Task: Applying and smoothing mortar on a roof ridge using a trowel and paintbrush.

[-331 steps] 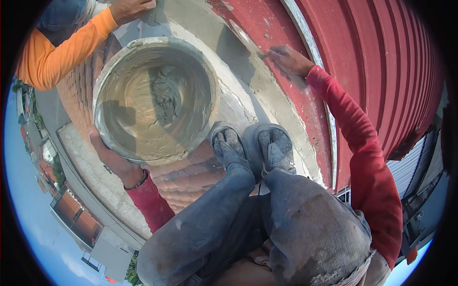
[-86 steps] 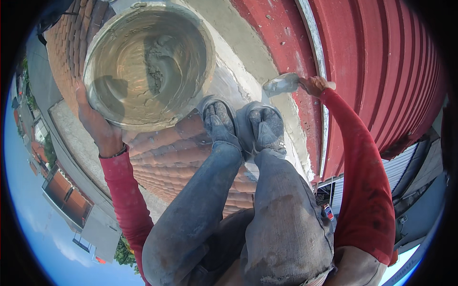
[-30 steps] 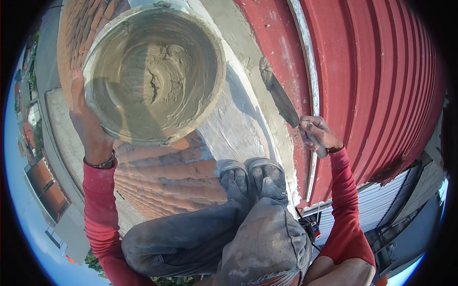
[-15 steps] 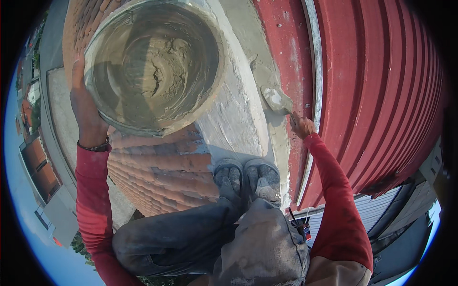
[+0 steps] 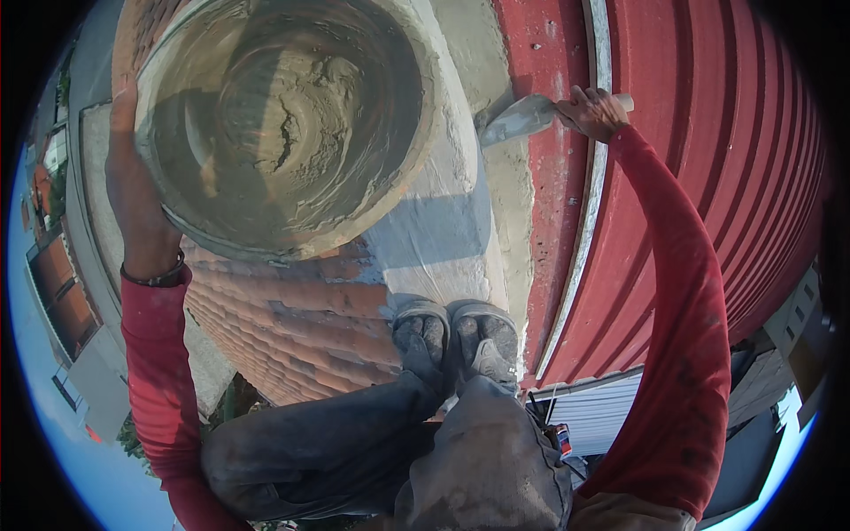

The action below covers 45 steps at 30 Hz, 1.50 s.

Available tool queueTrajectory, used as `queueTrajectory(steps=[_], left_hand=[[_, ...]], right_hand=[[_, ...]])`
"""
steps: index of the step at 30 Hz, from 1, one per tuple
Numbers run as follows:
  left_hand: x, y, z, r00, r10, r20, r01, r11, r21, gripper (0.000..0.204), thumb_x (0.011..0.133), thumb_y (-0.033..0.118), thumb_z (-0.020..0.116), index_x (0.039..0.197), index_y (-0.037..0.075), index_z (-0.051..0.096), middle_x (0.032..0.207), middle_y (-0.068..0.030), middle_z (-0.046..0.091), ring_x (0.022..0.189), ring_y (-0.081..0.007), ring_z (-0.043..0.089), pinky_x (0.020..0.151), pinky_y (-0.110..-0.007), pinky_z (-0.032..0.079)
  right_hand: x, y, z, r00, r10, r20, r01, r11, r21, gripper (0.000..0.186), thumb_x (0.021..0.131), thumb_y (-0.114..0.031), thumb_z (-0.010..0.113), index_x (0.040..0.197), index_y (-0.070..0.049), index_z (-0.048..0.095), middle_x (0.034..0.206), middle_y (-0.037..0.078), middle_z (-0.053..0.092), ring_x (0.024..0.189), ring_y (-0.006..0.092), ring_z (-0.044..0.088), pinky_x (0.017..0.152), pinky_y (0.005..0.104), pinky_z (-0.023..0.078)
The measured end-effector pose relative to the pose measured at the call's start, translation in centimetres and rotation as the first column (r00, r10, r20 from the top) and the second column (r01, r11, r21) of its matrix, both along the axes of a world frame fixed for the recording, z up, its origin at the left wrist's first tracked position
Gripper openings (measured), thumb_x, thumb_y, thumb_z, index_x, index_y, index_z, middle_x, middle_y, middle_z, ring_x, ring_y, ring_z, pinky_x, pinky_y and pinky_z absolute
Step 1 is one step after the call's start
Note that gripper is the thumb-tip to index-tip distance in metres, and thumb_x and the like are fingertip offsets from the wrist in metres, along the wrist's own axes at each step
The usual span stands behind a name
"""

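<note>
My left hand grips the left side of a round bucket, its fingers along the outer wall near the rim. Wet grey mortar lies inside, cracked and heaped in the middle. My right hand is wrapped around the handle of a trowel. The trowel's blade points left over a strip of grey mortar along the edge of the red metal roof. Whether the blade touches the strip I cannot tell.
My sandalled feet stand on a pale, narrow ridge. Orange roof tiles slope away to the left. A whitish strip runs along the ribbed red roofing on the right. Lower buildings show beyond the drop at far left.
My right hand has moved up and away with the trowel, the blade now lying across the strip's upper part. The bucket appears slightly larger and closer.
</note>
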<state>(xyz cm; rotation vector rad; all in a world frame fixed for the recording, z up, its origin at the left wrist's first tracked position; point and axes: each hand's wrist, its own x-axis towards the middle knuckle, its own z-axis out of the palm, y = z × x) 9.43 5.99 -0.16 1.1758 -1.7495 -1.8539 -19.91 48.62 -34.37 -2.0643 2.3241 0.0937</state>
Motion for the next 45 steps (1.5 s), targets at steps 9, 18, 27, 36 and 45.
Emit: queueTrajectory(steps=[9, 18, 27, 36, 45], left_hand=[[0.1, -0.7, 0.2, 1.0, 0.022, -0.006, -0.022, 1.0, 0.017, 0.047, 0.103, 0.037, 0.048, 0.134, 0.002, 0.053, 0.123, -0.0089, 0.063, 0.109, -0.0177, 0.063, 0.094, -0.031, 0.049], [0.2, -1.1, 0.3, 0.998, -0.002, 0.062, 0.004, 0.999, -0.035, 0.046, 0.103, 0.037, 0.047, 0.134, 0.003, 0.053, 0.123, -0.009, 0.063, 0.109, -0.0174, 0.063, 0.095, -0.031, 0.049], [-0.1, -0.9, 0.7, 0.998, -0.035, 0.057, 0.036, 0.999, -0.003, 0.045, 0.103, 0.035, 0.048, 0.135, 0.003, 0.052, 0.127, -0.0089, 0.06, 0.112, -0.0172, 0.061, 0.096, -0.031, 0.048], [-0.3, -0.5, 0.2, 1.0, 0.011, 0.029, -0.01, 0.999, -0.052, 0.046, 0.103, 0.036, 0.047, 0.133, 0.001, 0.053, 0.124, -0.0099, 0.062, 0.109, -0.0176, 0.062, 0.094, -0.031, 0.05], [-0.6, 0.1, 0.3, 0.996, 0.063, 0.059, -0.058, 0.995, -0.082, 0.048, 0.103, 0.039, 0.047, 0.133, 0.001, 0.054, 0.124, -0.0109, 0.062, 0.11, -0.0184, 0.063, 0.094, -0.031, 0.05]], right_hand=[[-1.4, -3.4, 2.4, 0.989, -0.124, -0.085, 0.125, 0.992, 0.008, 0.024, 0.096, -0.039, 0.058, 0.106, -0.018, 0.063, 0.077, 0.01, 0.064, 0.065, 0.0276, 0.07, 0.06, 0.0406, 0.058], [5.0, 0.8, 2.7, 0.823, -0.44, 0.359, 0.231, 0.836, 0.497, 0.036, 0.095, -0.039, 0.054, 0.098, -0.011, 0.076, 0.085, 0.02, 0.072, 0.076, 0.0372, 0.071, 0.079, 0.049, 0.057], [18.7, 13.3, -3.4, 0.781, -0.541, 0.311, 0.381, 0.808, 0.45, 0.032, 0.098, -0.043, 0.051, 0.104, -0.013, 0.061, 0.071, 0.018, 0.067, 0.062, 0.039, 0.068, 0.058, 0.054, 0.055], [11.8, 13.5, -1.4, 0.967, -0.171, 0.19, 0.131, 0.97, 0.204, 0.02, 0.095, -0.034, 0.056, 0.098, -0.015, 0.061, 0.079, 0.009, 0.066, 0.071, 0.0288, 0.068, 0.061, 0.0437, 0.054], [0.4, -2.0, 2.2, 0.998, -0.065, -0.018, 0.067, 0.987, 0.144, 0.019, 0.096, -0.032, 0.056, 0.097, -0.014, 0.062, 0.084, 0.011, 0.067, 0.078, 0.0281, 0.07, 0.068, 0.0423, 0.055]])
